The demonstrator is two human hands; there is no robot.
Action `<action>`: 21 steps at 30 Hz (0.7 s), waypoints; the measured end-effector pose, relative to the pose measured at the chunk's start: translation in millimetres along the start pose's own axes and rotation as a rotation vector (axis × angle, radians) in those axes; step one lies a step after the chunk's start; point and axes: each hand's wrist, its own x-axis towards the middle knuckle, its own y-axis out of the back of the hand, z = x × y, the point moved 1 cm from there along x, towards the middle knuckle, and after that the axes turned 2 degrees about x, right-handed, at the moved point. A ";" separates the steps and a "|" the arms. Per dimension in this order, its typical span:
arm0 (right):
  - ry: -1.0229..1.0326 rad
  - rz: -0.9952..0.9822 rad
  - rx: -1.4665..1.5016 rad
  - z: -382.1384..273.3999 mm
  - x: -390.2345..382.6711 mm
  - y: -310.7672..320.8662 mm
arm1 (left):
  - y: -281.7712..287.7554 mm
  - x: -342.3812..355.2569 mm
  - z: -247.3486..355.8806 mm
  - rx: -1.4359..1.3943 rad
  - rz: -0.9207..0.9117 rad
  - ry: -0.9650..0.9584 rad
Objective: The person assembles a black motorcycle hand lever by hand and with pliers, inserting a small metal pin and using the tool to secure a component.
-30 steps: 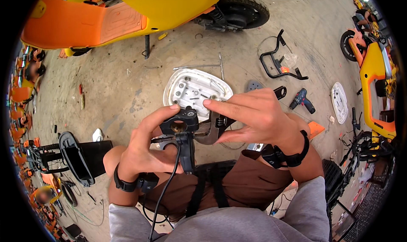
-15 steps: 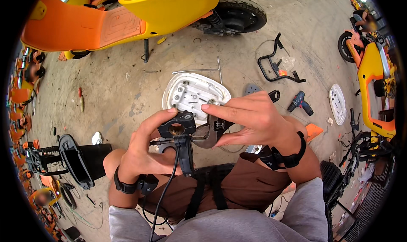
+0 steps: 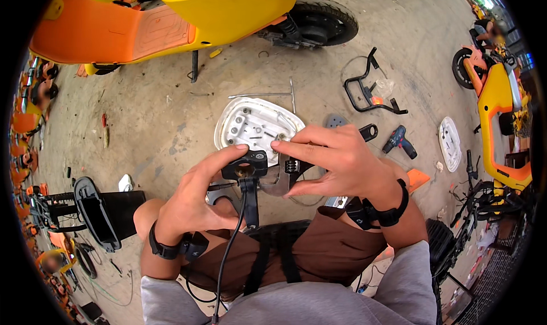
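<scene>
My left hand [image 3: 196, 182] is closed around a black brake lever bracket [image 3: 248, 202], its thumb and fingers on either side. A round clamp opening shows at the top of the bracket, and a black cable [image 3: 226, 259] hangs from it toward my lap. My right hand [image 3: 342, 162] grips an adjustable wrench [image 3: 277, 182] between thumb and fingers. The wrench's jaws lie right against the bracket's side; exactly what they grip is hidden. Just beyond both hands, a white plastic tray [image 3: 221, 125] holding small hardware rests on the floor.
Past the tray lie a T-handle wrench [image 3: 293, 94] and a black tubular frame [image 3: 354, 91]. A cordless drill [image 3: 400, 142] and a white shell [image 3: 450, 144] lie to the right. A yellow scooter [image 3: 233, 17] stands ahead; a black seat-like part [image 3: 94, 211] is at left.
The bracket has turned slightly and shifted closer to the wrench, its lever now hanging more upright. Both hands keep their holds. The whole view has shifted a little.
</scene>
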 end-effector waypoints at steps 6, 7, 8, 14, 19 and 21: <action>-0.030 0.003 0.107 3.1 -0.9 -2.6 | -1.2 0.1 -0.9 -0.082 -0.010 0.012; -0.034 -0.001 0.121 3.0 -0.7 -2.6 | -1.2 0.0 -0.6 -0.077 -0.009 0.010; -0.038 -0.005 0.134 3.0 -0.5 -2.6 | -1.1 0.0 0.0 -0.073 -0.008 0.008; -0.068 -0.037 0.206 0.9 0.1 -1.7 | -1.5 -1.8 -1.3 -0.063 -0.001 -0.004; -0.103 -0.059 0.277 0.9 0.0 -3.0 | -0.5 -2.5 -2.0 -0.071 -0.006 0.007; -0.148 -0.099 0.308 -0.4 0.6 -2.2 | 0.4 -2.0 -1.1 -0.057 -0.012 0.001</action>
